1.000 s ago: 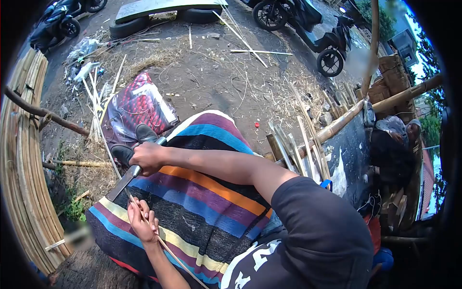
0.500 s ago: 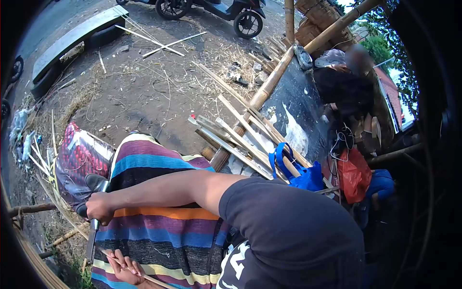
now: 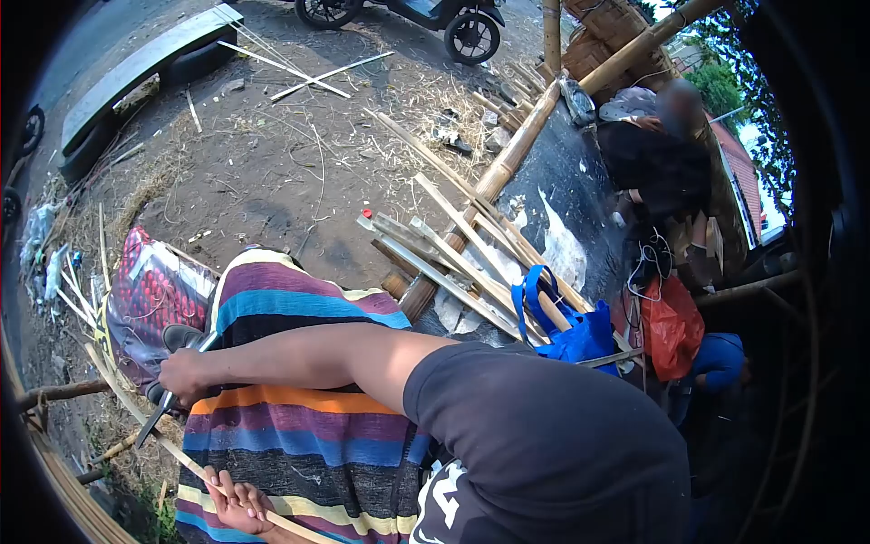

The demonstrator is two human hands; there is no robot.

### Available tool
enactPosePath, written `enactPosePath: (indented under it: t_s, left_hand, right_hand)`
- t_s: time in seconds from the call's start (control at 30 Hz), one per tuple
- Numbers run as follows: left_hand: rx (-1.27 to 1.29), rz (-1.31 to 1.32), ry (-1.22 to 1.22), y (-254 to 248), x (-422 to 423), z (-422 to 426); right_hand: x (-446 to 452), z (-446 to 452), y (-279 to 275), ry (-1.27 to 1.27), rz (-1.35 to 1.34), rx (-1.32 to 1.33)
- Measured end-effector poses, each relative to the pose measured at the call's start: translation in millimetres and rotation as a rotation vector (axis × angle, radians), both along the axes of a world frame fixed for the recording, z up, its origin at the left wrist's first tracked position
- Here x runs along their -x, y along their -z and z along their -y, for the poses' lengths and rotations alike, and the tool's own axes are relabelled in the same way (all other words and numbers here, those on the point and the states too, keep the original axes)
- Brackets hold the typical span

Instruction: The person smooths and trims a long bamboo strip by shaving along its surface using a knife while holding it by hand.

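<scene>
My right hand (image 3: 185,375) is closed round the handle of a long knife, above the striped cloth on my lap. The knife's dark blade (image 3: 157,419) points down to the lower left, its tip at a thin bamboo strip (image 3: 186,460). Lower down, my left hand (image 3: 240,504) grips that strip between thumb and curled fingers, and the strip runs from the bottom edge up to the left. The striped cloth (image 3: 308,422) covers my legs, with dark shoes showing past its far edge.
A filled plastic bag (image 3: 149,299) stands beyond my feet. Split bamboo lengths (image 3: 462,258) lie to the right, near a blue bag (image 3: 580,334) and an orange-red bag (image 3: 671,326). Another person (image 3: 657,154) sits at the upper right. A plank bench (image 3: 145,72) and motorbike (image 3: 435,18) are farther off.
The knife has tilted, its blade swinging left across the strip and its handle end moving right. My right hand has turned slightly. The strip's visible far part now lies higher and plainer.
</scene>
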State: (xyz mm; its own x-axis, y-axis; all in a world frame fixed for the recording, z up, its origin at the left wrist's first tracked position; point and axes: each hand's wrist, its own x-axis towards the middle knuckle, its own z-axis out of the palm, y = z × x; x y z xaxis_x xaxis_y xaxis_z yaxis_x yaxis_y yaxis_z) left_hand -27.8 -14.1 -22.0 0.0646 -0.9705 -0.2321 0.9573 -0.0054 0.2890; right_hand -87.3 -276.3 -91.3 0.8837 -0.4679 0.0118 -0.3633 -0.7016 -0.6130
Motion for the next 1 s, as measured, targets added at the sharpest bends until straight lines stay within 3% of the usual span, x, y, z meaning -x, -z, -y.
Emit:
enactPosePath:
  t_s: [0.13,0.23,0.3,0.47,0.57,0.67,0.77,0.83,0.9,1.0]
  left_hand:
    - [-0.047,-0.038,-0.074,4.6,-2.0,-3.5]
    - [-0.038,-0.097,-0.091,-4.3,2.8,2.6]
    - [-0.048,-0.092,-0.106,-4.7,4.8,4.2]
    - [-0.075,-0.203,-0.156,3.4,-2.7,-3.3]
    - [-0.074,-0.163,-0.160,0.8,-6.8,-4.7]
    - [-0.080,-0.098,-0.113,-7.5,-5.0,-2.4]
    - [-0.133,-0.032,-0.109,-10.7,-1.9,-1.9]
    - [-0.166,-0.027,-0.116,-8.3,-6.0,-6.4]
    - [-0.194,-0.012,-0.116,-10.7,-6.2,-10.1]
    - [-0.171,0.110,-0.108,-17.8,-2.2,-10.3]
  right_hand:
    - [7.0,0.2,-18.3,-0.083,-0.029,0.031]
    - [12.0,-15.9,-48.3,-0.333,-0.025,0.087]
    - [3.1,-14.9,-36.6,-0.349,-0.060,0.044]
    - [-20.7,10.2,-5.4,-0.031,-0.185,-0.064]
    - [-20.6,-7.4,-25.5,-0.178,-0.101,-0.008]
    - [-17.6,-26.5,-30.5,-0.458,0.146,0.115]
    - [-23.4,-21.0,-11.7,-0.283,0.139,0.005]
    - [-30.7,-10.3,-7.3,-0.095,-0.029,-0.077]
    - [-29.9,-7.6,-13.6,-0.078,-0.075,-0.100]
    - [-21.9,-21.6,-39.6,-0.268,0.038,-0.010]
